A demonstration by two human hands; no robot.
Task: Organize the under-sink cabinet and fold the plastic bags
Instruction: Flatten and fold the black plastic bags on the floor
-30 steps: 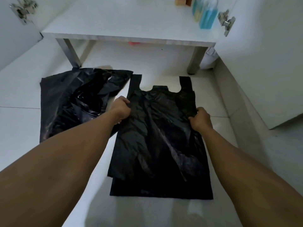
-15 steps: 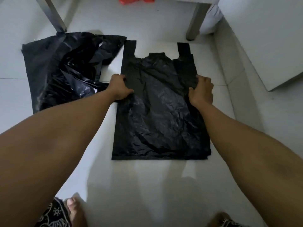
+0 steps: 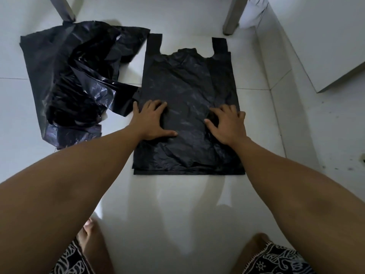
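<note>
A black plastic bag (image 3: 185, 80) lies flat on the white tiled floor, its two handles pointing away from me. My left hand (image 3: 151, 120) presses flat on the bag's left side with fingers spread. My right hand (image 3: 227, 123) presses flat on its right side, fingers spread too. To the left lies a crumpled pile of black plastic bags (image 3: 77, 80), its near corner touching the flat bag's left edge.
Two grey table legs stand at the back, the left leg (image 3: 63, 8) behind the pile, the right leg (image 3: 232, 16) beyond the flat bag. A white cabinet door (image 3: 325, 42) stands open at the right. My bare knees and patterned shorts (image 3: 276, 260) fill the bottom edge.
Both hands let go of the bag's side edges, slid toward me and inward, and now lie flat on it. The camera tilted further down, so the bag looks closer.
</note>
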